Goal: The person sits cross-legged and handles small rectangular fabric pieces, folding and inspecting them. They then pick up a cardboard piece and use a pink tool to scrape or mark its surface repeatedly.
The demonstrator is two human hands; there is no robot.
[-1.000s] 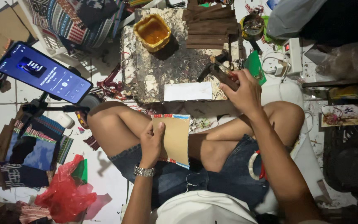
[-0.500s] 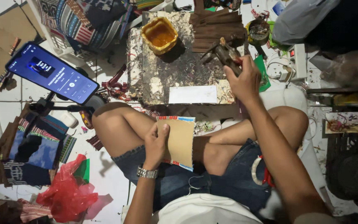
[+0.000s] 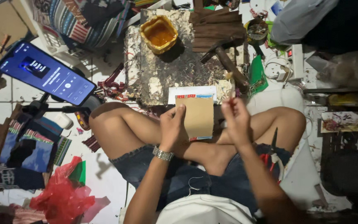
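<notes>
I sit cross-legged on the floor. My left hand (image 3: 173, 126) grips the left edge of a tan rectangular card (image 3: 195, 117) with a striped fabric border, held upright over my lap. My right hand (image 3: 236, 121) is beside the card's right edge, blurred, pinching a thin stick-like tool (image 3: 231, 88) that points up. A hammer (image 3: 225, 59) lies on the stained work board (image 3: 179, 70) in front of me. A white card (image 3: 191, 91) rests at the board's near edge, just behind the tan card.
An orange glue-filled dish (image 3: 159, 34) and stacked dark wood strips (image 3: 216, 25) sit on the board. A lit phone (image 3: 46, 74) stands on a tripod at left. Folded fabrics (image 3: 25, 149), a red plastic bag (image 3: 63, 195), scissors (image 3: 272, 157) and a power strip (image 3: 297, 62) surround me.
My right hand came back from the board's far right, leaving the hammer there, and now holds a thin tool beside the card. The left hand lifted the card slightly.
</notes>
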